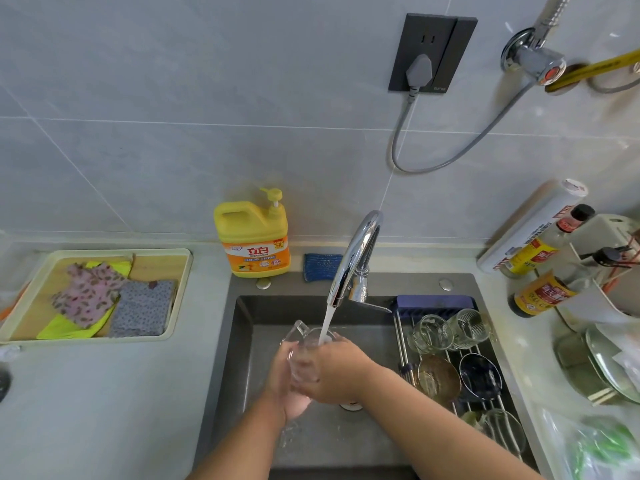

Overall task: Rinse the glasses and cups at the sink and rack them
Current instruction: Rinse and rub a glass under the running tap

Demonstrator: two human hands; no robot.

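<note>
Hands gripping one mug, three glasses racked, two bowls

Both bare forearms reach forward, converging. The left hand and right hand wrap together around a clear glass cup, fingers curled.

— Where's the view from?
— Head-worn, wide-angle, looking forward and down, close over the sink, tiled wall filling the top
— How many views?
— One, the head camera
</note>
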